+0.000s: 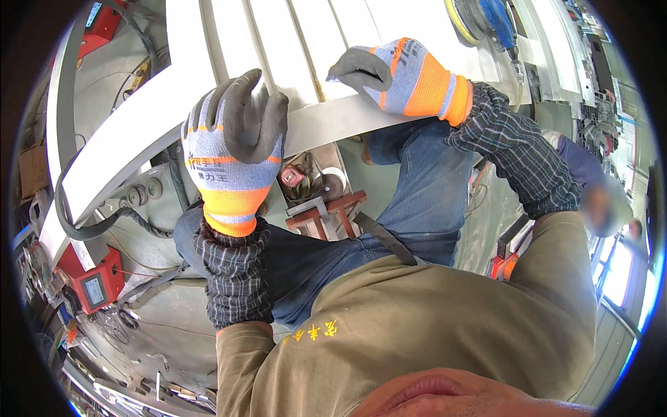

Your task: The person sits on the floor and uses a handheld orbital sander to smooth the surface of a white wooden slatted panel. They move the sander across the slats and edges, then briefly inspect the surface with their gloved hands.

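The white metal frame [319,126] lies before you, its near edge facing your body, probably for easy reach. Your left hand [235,135] is at this edge, its fingers loosely bent and apart, maybe for steadying. Your right hand [403,75] is farther right along the edge, fingers curled; whether they pinch something, I cannot tell. The sander [488,19] sits toward the frame's far right, perhaps leaving your hands free.
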`<act>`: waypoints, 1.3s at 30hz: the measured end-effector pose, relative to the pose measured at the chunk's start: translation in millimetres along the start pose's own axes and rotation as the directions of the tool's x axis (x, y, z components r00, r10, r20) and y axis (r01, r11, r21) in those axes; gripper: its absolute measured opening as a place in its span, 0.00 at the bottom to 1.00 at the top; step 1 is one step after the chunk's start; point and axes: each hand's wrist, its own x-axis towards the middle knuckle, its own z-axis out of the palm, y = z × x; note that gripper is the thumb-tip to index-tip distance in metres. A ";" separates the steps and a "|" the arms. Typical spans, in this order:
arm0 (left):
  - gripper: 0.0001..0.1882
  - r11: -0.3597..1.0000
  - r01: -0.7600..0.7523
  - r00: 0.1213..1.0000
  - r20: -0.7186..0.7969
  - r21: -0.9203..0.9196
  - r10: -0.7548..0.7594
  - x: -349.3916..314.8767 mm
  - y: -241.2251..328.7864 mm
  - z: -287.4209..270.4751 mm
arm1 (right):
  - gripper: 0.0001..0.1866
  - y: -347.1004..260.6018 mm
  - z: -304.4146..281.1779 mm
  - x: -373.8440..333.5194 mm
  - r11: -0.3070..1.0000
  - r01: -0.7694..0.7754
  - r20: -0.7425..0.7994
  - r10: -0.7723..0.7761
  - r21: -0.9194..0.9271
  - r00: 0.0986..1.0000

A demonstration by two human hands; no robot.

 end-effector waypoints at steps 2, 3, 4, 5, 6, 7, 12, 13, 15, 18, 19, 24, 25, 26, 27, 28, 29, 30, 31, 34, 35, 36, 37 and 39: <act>0.20 0.998 -0.052 0.999 0.006 0.027 0.052 3.3 0.6 -2.6 | 0.10 2.4 4.1 3.2 0.999 0.042 -0.063 -0.042 -0.007 0.997; 0.19 0.999 -0.031 0.999 0.024 0.017 0.031 3.1 1.9 -3.7 | 0.10 3.0 5.7 4.2 0.998 0.063 -0.094 -0.063 -0.011 0.994; 0.19 1.000 -0.015 0.999 0.035 0.008 0.015 3.5 3.1 -5.0 | 0.10 1.4 3.1 4.7 0.997 0.076 -0.071 -0.077 -0.006 0.995; 0.19 1.000 0.001 0.999 0.046 -0.001 -0.001 3.5 3.4 -6.0 | 0.11 -1.4 -2.0 5.0 0.996 0.090 -0.047 -0.090 0.000 0.995; 0.19 1.000 0.001 1.000 0.031 -0.004 -0.001 1.1 1.5 -5.0 | 0.11 -4.3 -6.1 5.3 0.995 0.104 -0.024 -0.104 0.006 0.994; 0.19 1.000 0.002 1.000 0.013 -0.006 -0.002 -1.7 -0.7 -2.0 | 0.11 -5.9 -10.3 6.4 0.995 0.093 -0.006 -0.093 0.021 0.996; 0.20 0.999 0.016 1.000 0.011 -0.042 -0.015 0.8 0.4 -1.8 | 0.12 -3.6 -13.1 6.0 0.999 -0.028 0.125 0.026 0.014 0.992; 0.20 0.999 0.015 1.000 0.009 -0.049 -0.014 0.2 0.3 -2.0 | 0.12 -4.0 -13.5 4.5 1.000 0.019 0.118 -0.017 -0.011 0.993; 0.20 0.998 0.016 1.000 0.007 -0.065 -0.015 -0.8 0.0 -2.5 | 0.12 -5.4 -14.7 0.9 0.992 0.113 0.107 -0.105 -0.064 0.989; 0.20 0.997 0.002 1.000 -0.005 -0.080 -0.003 -1.7 -0.6 -1.7 | 0.12 -3.3 -11.8 -1.6 0.985 0.161 0.069 -0.156 -0.067 0.985; 0.20 0.998 -0.005 1.000 -0.003 -0.070 0.005 -1.2 -0.9 -2.5 | 0.12 -4.7 -10.7 -0.4 0.993 0.109 0.052 -0.107 -0.047 0.993; 0.20 0.997 -0.005 1.000 -0.004 -0.079 0.004 -2.1 -2.0 -1.1 | 0.12 -2.9 -6.4 -0.2 0.999 0.025 0.050 -0.027 0.041 0.998; 0.20 0.998 -0.005 1.000 -0.003 -0.069 0.004 -3.3 -2.4 -0.5 | 0.12 -2.2 -8.0 -1.1 0.999 0.042 0.063 -0.044 0.033 0.997; 0.20 0.998 -0.005 1.000 -0.002 -0.059 0.004 -4.1 -2.6 -0.2 | 0.11 -1.8 -10.1 -2.1 0.998 0.059 0.076 -0.060 0.025 0.995; 0.20 0.999 -0.013 1.000 -0.004 -0.043 0.013 -4.5 -2.6 -0.3 | 0.11 -1.9 -11.4 -3.0 0.997 0.075 0.089 -0.077 0.018 0.993; 0.20 0.999 -0.020 1.000 -0.007 -0.030 0.020 -4.6 -2.6 0.0 | 0.11 -3.5 -10.6 -2.5 0.999 0.043 0.063 -0.043 0.005 0.997; 0.21 0.999 -0.027 1.000 -0.009 -0.017 0.027 -4.2 -2.6 0.6 | 0.11 -6.3 -7.9 -1.0 1.000 0.011 0.037 -0.010 -0.006 0.999; 0.21 0.999 -0.022 1.000 -0.006 -0.030 0.022 -1.8 -2.6 0.8 | 0.12 -7.3 -6.6 0.1 1.000 -0.022 0.010 0.023 -0.017 1.000; 0.21 0.999 -0.015 1.000 0.004 -0.041 0.015 0.1 -2.3 -0.8 | 0.12 -7.3 -5.2 -0.2 1.000 -0.028 0.009 0.028 -0.001 1.000; 0.21 0.999 0.004 1.000 0.017 -0.050 -0.003 -1.6 -1.7 -2.0 | 0.12 -5.6 -4.6 -0.2 0.999 -0.023 0.015 0.023 0.032 1.000; 0.21 0.999 0.008 1.000 0.014 -0.050 -0.007 -2.2 -2.0 -2.1 | 0.12 -4.6 -6.3 -1.4 0.999 -0.007 0.022 0.006 0.032 1.000; 0.21 0.998 0.014 1.000 0.011 -0.055 -0.013 -3.8 -2.5 -1.5 | 0.12 -3.6 -7.8 -2.4 0.999 0.009 0.030 -0.010 0.032 1.000; 0.21 0.998 0.018 1.000 0.006 -0.059 -0.018 -5.2 -2.4 0.1 | 0.12 2.6 -5.0 -4.0 1.000 0.002 0.032 -0.003 0.022 0.999; 0.20 0.998 0.014 1.000 0.002 -0.063 -0.014 -4.0 -1.0 0.7 | 0.12 17.1 5.4 -7.7 1.000 -0.016 0.041 0.016 0.002 0.999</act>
